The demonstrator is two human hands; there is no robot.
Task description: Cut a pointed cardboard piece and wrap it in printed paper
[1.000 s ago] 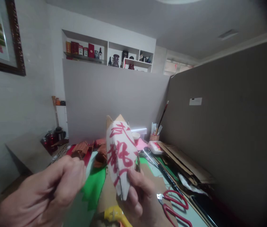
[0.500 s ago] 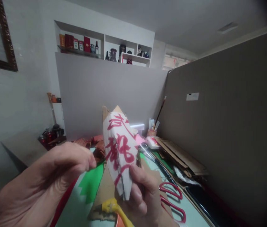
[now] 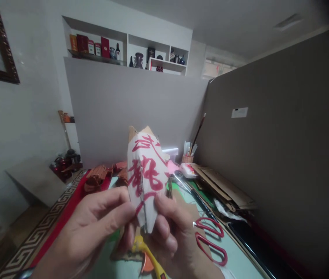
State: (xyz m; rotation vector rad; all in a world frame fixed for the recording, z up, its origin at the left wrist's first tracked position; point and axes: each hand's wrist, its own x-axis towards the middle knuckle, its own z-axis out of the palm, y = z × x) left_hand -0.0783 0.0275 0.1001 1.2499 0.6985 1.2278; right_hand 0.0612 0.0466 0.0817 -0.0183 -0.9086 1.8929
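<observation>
A folded cardboard piece (image 3: 147, 170), faced with white paper and red brush-written characters, stands upright in front of me. Its top shows bare brown corners, and a dark seam runs down to the narrow lower end. My right hand (image 3: 173, 228) grips the lower right side, thumb on the front. On the lower left edge, my left hand (image 3: 100, 224) pinches the piece between thumb and fingers. Below both hands lies a yellow-handled tool (image 3: 145, 252) with an orange part, its kind partly hidden. Red-handled scissors (image 3: 211, 236) rest to the right of my right hand.
Stacked cardboard sheets (image 3: 222, 186) lie at the right, by a black glossy slab (image 3: 248, 242). A brush holder (image 3: 187, 158) stands at the back. Brown-red crumpled pieces (image 3: 96, 176) sit at the back left. Grey panels (image 3: 135, 104) enclose the table behind and right.
My left hand has moved right, from beside the cardboard piece onto its lower left edge, and now holds it. The right hand keeps its grip. The view has shifted slightly.
</observation>
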